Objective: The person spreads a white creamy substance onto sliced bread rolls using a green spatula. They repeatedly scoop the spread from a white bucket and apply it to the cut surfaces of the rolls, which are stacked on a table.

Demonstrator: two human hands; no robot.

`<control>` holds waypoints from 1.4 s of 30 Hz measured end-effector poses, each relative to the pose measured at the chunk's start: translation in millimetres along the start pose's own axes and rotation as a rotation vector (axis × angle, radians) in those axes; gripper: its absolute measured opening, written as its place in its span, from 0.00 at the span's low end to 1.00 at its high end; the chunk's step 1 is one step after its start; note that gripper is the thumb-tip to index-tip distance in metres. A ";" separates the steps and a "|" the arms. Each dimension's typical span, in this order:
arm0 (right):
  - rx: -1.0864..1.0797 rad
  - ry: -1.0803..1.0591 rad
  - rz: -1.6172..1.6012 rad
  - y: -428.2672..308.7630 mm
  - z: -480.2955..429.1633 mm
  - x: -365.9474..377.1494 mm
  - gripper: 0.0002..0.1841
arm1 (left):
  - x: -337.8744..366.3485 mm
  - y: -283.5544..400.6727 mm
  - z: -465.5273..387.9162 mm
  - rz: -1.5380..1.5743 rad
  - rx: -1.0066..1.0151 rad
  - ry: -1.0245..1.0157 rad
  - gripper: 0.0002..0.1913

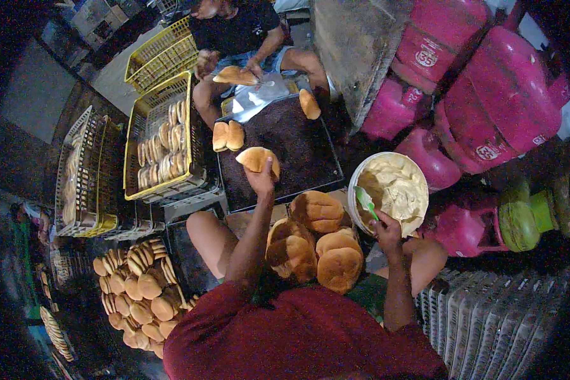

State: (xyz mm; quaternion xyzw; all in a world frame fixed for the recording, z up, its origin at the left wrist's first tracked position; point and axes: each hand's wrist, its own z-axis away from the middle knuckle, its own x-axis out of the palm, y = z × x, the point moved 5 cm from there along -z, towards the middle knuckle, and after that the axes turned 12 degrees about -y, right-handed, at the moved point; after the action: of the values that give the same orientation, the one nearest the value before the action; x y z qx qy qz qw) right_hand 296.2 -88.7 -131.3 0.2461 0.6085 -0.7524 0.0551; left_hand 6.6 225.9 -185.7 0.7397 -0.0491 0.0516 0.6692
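In my left hand (261,180) is a split bread bun (254,159), held over the near part of a dark low table (289,147). My right hand (388,230) grips the green handle of a spatula (365,199). Its blade carries some pale cream and reaches inside the rim of a white bucket (353,202). Thick pale-yellow cream (394,190) lies in that bucket. Between my legs sit several large round bread loaves (339,261), some in shadow. On the table's left edge rests a pair of joined buns (228,136), with a single bun (309,104) at the far right.
Opposite sits a person (240,33) holding a bun (235,76) above plastic sheets (256,97). Yellow-rimmed crates (159,142) of wrapped buns stand left, near a heap of buns (142,299). Pink gas cylinders (498,104) crowd the right, above a stack of grey trays (489,323).
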 end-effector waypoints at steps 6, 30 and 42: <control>0.053 0.026 0.031 31.3 -7.0 16.1 0.20 | -25.8 -78.6 -38.1 -0.970 0.091 -0.265 0.26; 0.162 0.163 -0.087 -8.7 40.4 -16.9 0.19 | 112.5 79.4 25.1 -1.395 0.324 -0.909 0.17; 0.249 0.251 -0.289 -36.9 67.8 -22.9 0.18 | 86.3 93.4 285.1 -0.783 0.884 -2.070 0.28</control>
State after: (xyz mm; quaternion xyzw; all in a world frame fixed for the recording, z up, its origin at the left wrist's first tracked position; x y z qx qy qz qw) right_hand 281.5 -148.3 -79.1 0.2529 0.5421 -0.7852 -0.1602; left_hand 81.8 -67.4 -109.6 0.5610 -0.3147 -0.7650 -0.0312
